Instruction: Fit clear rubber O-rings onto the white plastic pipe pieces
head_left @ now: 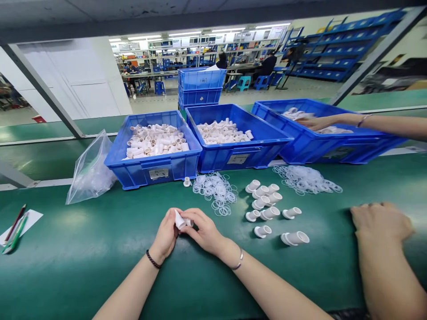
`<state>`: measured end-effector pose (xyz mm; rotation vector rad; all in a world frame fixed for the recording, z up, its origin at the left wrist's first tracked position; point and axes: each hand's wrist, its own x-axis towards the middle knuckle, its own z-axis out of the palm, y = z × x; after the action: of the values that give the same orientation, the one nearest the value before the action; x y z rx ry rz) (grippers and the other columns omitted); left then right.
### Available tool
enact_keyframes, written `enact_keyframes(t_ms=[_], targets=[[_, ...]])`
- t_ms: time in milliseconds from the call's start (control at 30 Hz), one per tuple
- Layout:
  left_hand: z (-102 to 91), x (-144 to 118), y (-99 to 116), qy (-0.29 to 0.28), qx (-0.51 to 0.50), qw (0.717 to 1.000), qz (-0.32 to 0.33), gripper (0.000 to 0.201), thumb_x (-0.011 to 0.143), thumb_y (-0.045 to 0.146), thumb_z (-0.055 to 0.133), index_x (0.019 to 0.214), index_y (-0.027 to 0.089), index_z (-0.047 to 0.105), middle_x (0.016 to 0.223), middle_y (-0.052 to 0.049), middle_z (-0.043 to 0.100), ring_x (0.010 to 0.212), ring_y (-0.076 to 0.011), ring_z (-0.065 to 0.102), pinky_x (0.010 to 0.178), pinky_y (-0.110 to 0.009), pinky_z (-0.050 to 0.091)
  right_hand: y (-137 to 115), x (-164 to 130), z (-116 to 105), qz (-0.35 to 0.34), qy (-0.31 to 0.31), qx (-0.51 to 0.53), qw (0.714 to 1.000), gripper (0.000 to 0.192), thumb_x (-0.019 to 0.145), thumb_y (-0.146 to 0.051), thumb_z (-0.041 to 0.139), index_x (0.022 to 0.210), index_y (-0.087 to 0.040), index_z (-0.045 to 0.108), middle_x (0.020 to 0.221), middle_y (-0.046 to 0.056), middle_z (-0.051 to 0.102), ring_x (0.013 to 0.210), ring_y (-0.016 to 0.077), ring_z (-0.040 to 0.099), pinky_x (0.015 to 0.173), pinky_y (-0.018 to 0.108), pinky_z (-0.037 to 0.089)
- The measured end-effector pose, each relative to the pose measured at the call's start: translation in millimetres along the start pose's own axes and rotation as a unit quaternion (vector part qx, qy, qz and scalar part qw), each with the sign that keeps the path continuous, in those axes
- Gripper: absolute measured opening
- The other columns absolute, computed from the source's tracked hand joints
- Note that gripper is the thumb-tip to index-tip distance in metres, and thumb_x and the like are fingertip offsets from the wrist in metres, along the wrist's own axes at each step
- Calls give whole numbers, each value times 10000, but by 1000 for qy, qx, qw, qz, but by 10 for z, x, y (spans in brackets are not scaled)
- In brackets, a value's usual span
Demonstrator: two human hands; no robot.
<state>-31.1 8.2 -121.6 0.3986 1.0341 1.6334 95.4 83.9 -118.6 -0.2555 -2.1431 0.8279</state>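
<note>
Close together above the green tabletop, both hands hold white plastic parts. My left hand (167, 234) is closed around a white pipe fitting (179, 219), tilted, its far end hidden by the fingers. My right hand (205, 231) pinches a smaller white fitting (190, 222) right beside it; whether the two parts are joined I cannot tell. Beyond my hands lies a pile of thin clear rings (216, 189), with one small white fitting (187, 182) standing to its left. Several flanged white fittings (270, 213) stand to the right of my hands.
Three blue bins line the back: left (156, 161), middle (233, 155) and right (333, 151), holding white parts. A co-worker's hand (316, 122) reaches into the right bin; another hand (382, 222) rests on the table. More rings (307, 179), a plastic bag (91, 173) and pens (15, 231) lie around.
</note>
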Motion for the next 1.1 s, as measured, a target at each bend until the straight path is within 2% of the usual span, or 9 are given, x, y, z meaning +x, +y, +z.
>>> enact_keyframes(t_ms=[167,233,333,400,500,700,867,1000,1100], targets=[[-18,20,29,31,-32,999,-19,381,691,411,794,822,152,548,748,3,595,596,-76,525,533,-191,406,164,77,-224,114,107,-69,985,234,877,-124,386,906,-202,605,874,56,608,851,184,596,772,331,511],[-28,10,50,24,-44,998,-26,384,644,300,838,862,162,552,815,-1,614,680,-91,575,623,-205,456,278,112,-348,186,80,-167,965,226,837,-117,398,878,-197,606,863,51,604,765,175,591,702,306,501],[-31,-20,65,-4,-44,998,-36,448,636,212,830,1006,194,578,918,-10,634,763,-103,599,717,-230,484,413,146,-461,270,-6,-327,906,251,853,-174,460,1044,-202,620,1041,89,603,729,178,603,611,287,481],[-25,-41,64,-16,-27,999,-40,472,640,214,819,1057,193,601,973,-29,643,787,-106,600,742,-235,490,449,157,-479,293,-50,-387,873,258,879,-229,488,1103,-213,615,1100,108,587,737,193,613,580,286,474],[-20,-61,51,-8,8,999,-36,470,600,242,841,1019,187,635,977,-33,656,801,-116,609,768,-240,502,444,169,-473,305,-94,-408,856,218,915,-252,461,1043,-199,629,1078,112,591,769,206,624,598,291,483],[-90,-21,-19,12,125,992,-24,488,632,444,810,1033,217,648,1015,-35,680,911,-173,630,775,-249,531,405,160,-514,290,-93,-423,853,166,934,-243,452,938,-205,613,1017,69,608,804,167,625,629,244,480],[-224,41,-73,26,286,958,9,650,649,603,727,1167,225,617,1095,-46,675,926,-201,625,753,-236,526,365,105,-491,234,-33,-389,890,166,942,-251,409,1006,-194,551,1069,70,600,790,168,622,606,249,466],[-298,97,-72,18,353,934,50,635,687,619,682,1181,228,604,1083,-48,667,879,-199,619,743,-246,510,305,96,-441,221,-13,-354,908,196,967,-259,356,1007,-199,538,939,47,640,779,182,628,628,260,456],[-269,107,-57,15,397,914,83,567,755,598,621,1166,208,602,1087,-74,656,856,-213,620,734,-285,507,203,95,-365,212,-6,-257,943,165,966,-243,370,982,-208,531,862,21,655,761,163,632,654,244,449]])
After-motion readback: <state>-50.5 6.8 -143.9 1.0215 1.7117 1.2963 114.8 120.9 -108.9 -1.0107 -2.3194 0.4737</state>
